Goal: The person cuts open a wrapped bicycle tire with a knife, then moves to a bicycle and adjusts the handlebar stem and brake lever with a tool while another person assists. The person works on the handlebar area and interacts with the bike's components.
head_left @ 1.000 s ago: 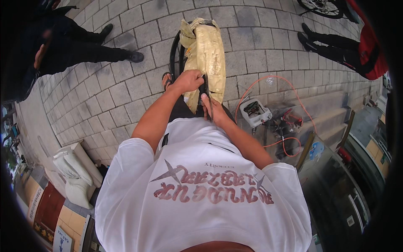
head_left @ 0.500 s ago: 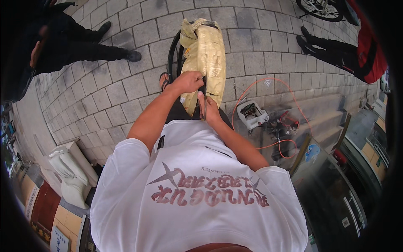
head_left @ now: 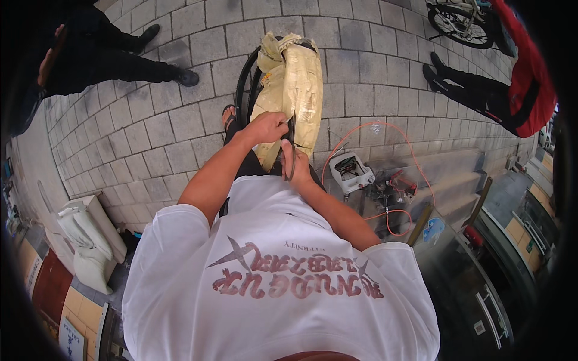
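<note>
Currently, in the head view looking down, a wheel-shaped bundle in yellow wrapping sits far off at the centre, over grey paving. The left hand is clenched at the wrapping's near left part, apparently pinching its edge. Just nearer and to the right, the right hand grasps a dark narrow strip, thumb along it; whether that is a tool or part of the bundle is unclear. Black rings show at the bundle's left. To the right are an open white container and an orange hose. A sudden tear in the wrapping could make one hand slip into the other; an uneven tug could topple the bundle.
</note>
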